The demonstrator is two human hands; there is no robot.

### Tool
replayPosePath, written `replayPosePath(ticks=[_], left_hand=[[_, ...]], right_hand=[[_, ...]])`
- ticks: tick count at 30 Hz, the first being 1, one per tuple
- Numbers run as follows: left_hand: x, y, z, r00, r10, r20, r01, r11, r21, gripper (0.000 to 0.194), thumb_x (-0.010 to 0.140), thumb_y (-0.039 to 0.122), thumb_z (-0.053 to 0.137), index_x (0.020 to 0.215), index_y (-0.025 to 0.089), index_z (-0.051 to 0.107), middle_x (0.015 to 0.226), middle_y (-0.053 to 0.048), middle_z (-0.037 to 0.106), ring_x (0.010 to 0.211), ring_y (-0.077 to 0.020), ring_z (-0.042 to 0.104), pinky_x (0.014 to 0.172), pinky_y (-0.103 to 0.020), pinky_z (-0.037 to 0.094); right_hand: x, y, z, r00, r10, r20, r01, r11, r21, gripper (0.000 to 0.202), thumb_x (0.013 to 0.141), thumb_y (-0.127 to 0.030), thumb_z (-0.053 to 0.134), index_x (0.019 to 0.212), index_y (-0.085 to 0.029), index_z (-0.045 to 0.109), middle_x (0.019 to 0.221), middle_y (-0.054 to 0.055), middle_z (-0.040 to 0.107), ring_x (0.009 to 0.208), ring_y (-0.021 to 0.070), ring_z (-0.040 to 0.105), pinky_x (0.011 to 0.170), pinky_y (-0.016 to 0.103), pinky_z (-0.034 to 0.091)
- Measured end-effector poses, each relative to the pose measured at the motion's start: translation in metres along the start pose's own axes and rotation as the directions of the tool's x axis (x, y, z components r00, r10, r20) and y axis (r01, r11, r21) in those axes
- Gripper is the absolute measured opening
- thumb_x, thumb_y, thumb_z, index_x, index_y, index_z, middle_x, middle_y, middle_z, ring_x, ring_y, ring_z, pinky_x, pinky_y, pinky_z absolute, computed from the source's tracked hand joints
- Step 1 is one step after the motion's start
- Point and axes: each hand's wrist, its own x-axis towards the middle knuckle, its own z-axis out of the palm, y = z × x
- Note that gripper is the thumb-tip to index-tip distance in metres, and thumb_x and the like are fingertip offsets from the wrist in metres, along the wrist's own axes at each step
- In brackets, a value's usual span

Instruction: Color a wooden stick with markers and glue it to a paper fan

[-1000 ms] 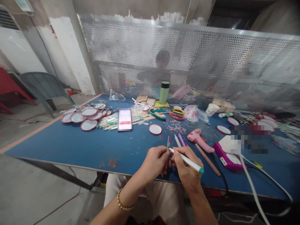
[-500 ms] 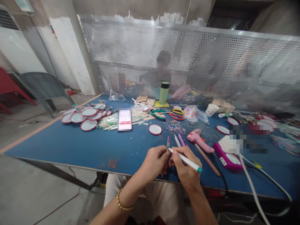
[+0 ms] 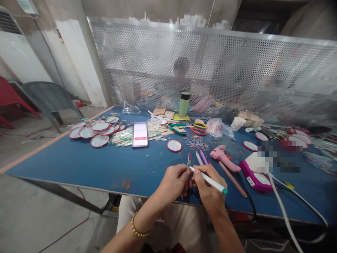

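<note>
My right hand [image 3: 210, 186] grips a white marker pen [image 3: 210, 180] with a teal end, writing-style. Its tip points at the fingertips of my left hand [image 3: 176, 179]. Those left fingers are pinched together, and what lies between them is too small and hidden to name. Just beyond them shows a short purple-and-white stick [image 3: 189, 159]; whether the left fingers touch it I cannot tell. A pale pen [image 3: 199, 158] and a purple pen [image 3: 204, 157] lie close by on the blue table [image 3: 86, 165]. Farther back is a round red-rimmed disc [image 3: 174, 146].
Red-rimmed discs [image 3: 88, 132] are piled at left, beside wooden sticks [image 3: 123, 136] and a phone [image 3: 140, 135]. Pliers [image 3: 177, 129] and a green bottle [image 3: 184, 105] stand farther back. To the right are a pink glue gun [image 3: 225, 158], a purple power strip [image 3: 256, 177] and cables.
Both hands and the marker pen stay almost where they were. Behind the perforated screen, a person's head has shifted slightly left.
</note>
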Motion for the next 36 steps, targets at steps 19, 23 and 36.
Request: replayPosePath(ticks=[19, 23, 36], left_hand=[[0.0009, -0.0018, -0.0006, 1.0, -0.005, 0.005, 0.005, 1.0, 0.008, 0.035, 0.088, 0.046, 0.049, 0.064, 0.02, 0.05, 0.046, 0.004, 0.048, 0.035, -0.0097, 0.047, 0.034, -0.019, 0.036], [0.0009, -0.0004, -0.0003, 1.0, -0.002, 0.004, 0.002, 1.0, 0.012, 0.033, 0.088, 0.043, 0.047, 0.064, 0.02, 0.049, 0.045, 0.005, 0.048, 0.034, -0.0096, 0.047, 0.034, -0.018, 0.036], [0.0003, -0.0007, 0.0, 1.0, 0.002, 0.008, -0.002, 1.0, 0.003, 0.033, 0.089, 0.042, 0.047, 0.065, 0.02, 0.05, 0.047, 0.004, 0.05, 0.035, -0.0099, 0.047, 0.034, -0.02, 0.036]], right_hand=[[-0.0013, 0.0024, 0.0003, 0.999, 0.037, 0.005, -0.037, 0.999, -0.016, 0.017, 0.089, -0.028, 0.06, 0.076, -0.02, 0.067, 0.054, -0.003, 0.065, 0.042, 0.012, 0.059, 0.042, 0.022, 0.048], [0.0005, -0.0004, 0.0004, 0.999, 0.037, 0.013, -0.037, 0.999, -0.014, 0.018, 0.089, -0.029, 0.06, 0.076, -0.02, 0.068, 0.052, -0.004, 0.065, 0.04, 0.0115, 0.058, 0.04, 0.021, 0.046], [-0.0025, 0.0034, -0.0003, 0.998, 0.062, -0.001, -0.062, 0.998, -0.029, 0.017, 0.089, -0.029, 0.06, 0.078, -0.021, 0.068, 0.055, -0.002, 0.066, 0.043, 0.0128, 0.06, 0.042, 0.023, 0.049]])
